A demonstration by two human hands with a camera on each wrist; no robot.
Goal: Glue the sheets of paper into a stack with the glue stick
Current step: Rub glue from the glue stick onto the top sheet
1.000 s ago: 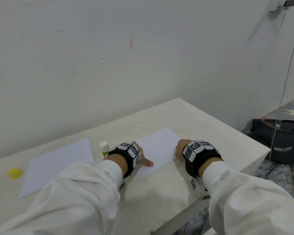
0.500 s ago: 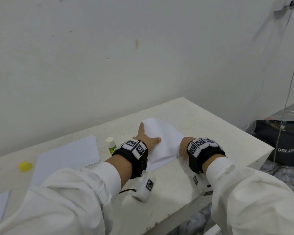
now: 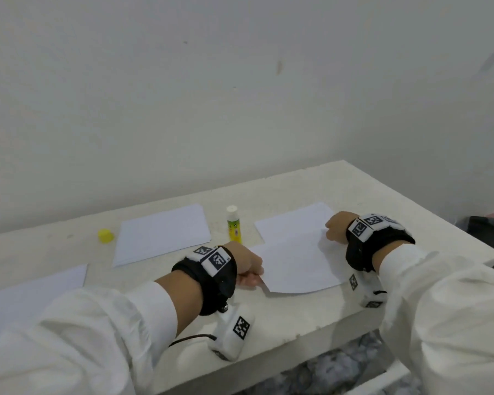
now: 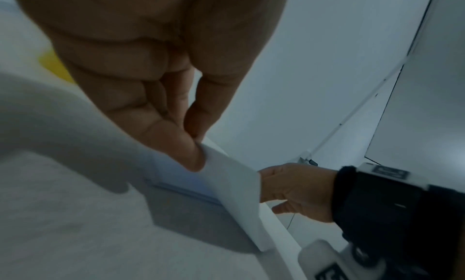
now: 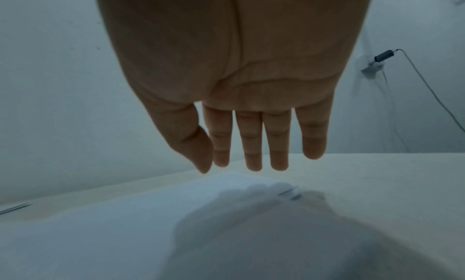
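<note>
Broadly, a pale stone-like table (image 3: 354,189) fills the lower half of the head view, set against a plain off-white wall (image 3: 240,95). Both arms wear white long sleeves (image 3: 83,337) and black wrist straps carrying black-and-white marker tags (image 3: 218,259). A thin pile of white paper sheets (image 3: 160,233) lies flat on the table's left part, with another white sheet (image 3: 32,292) nearer the left edge. A further flat white sheet (image 3: 291,220) lies to the right of centre, and over its near part a loose white sheet of paper (image 3: 297,266) is held just above the surface, its near corner raised. The left hand (image 3: 247,265) pinches that sheet's left edge between thumb and forefinger (image 4: 176,145). The right hand (image 3: 335,228) hovers over the sheet's far right corner, fingers (image 5: 254,145) straight and slack, gripping nothing. Between the pile and the right-hand sheets stands an uncapped glue stick (image 3: 233,225), yellow-green with a white top, upright. Its small yellow cap (image 3: 105,235) sits left of the pile.
</note>
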